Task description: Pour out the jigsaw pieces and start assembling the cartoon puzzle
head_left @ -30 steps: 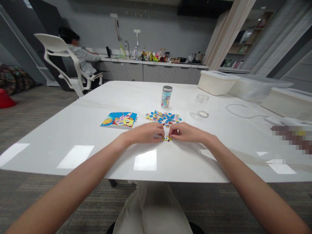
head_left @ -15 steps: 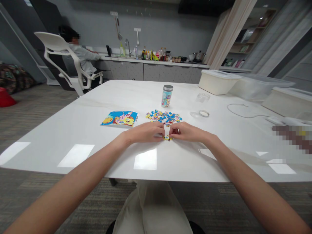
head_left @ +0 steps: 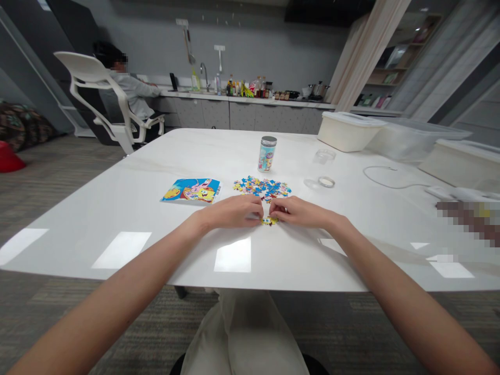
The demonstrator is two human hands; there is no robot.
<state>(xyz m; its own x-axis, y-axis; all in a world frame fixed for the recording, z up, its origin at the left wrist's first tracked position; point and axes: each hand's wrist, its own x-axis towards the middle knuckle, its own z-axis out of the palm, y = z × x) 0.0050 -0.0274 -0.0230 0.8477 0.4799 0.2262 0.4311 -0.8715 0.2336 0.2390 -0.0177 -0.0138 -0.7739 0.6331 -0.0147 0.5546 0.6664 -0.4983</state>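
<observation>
My left hand and my right hand meet fingertip to fingertip on the white table. Between them lies a small cluster of joined puzzle pieces, pinched from both sides. Just beyond the hands spreads a heap of loose blue and yellow puzzle pieces. A cartoon reference picture lies flat to the left of the heap. Behind the heap stands a small printed tin with a grey lid.
A clear jar and its lid ring lie right of the pieces, with a white cable beyond. White plastic bins line the far right edge. A person sits in a white chair at the back left, near a kitchen counter.
Both hands stay over the small cluster; the fingers shifted slightly as they press on it. Nothing else moved.
</observation>
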